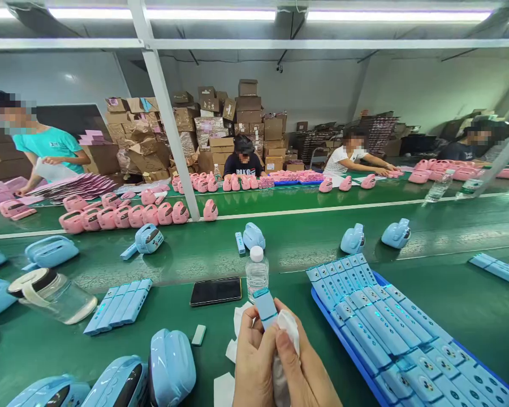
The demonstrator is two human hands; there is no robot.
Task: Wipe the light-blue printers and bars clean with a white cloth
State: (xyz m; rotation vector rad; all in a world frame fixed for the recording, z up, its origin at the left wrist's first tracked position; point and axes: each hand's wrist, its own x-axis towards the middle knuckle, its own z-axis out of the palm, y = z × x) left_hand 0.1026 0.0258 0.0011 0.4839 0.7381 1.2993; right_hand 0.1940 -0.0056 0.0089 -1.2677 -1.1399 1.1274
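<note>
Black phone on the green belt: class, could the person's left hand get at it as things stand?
Probably yes: the left hand sits near the phone, with only loose white paper between, but it holds a blue bar.

Green conveyor workbench (38, 353) carries blue plastic tray (328, 322) packed w/ pale-blue plastic bars (385, 322), more bars (117, 307), pale-blue toy cases (51, 251), black smartphone (215, 291), water bottle (257, 273), glass jar (53, 297), white paper scraps (224, 390).

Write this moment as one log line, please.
Left hand: blue bar | Right hand: white cloth | Nearby: blue tray, water bottle
</note>
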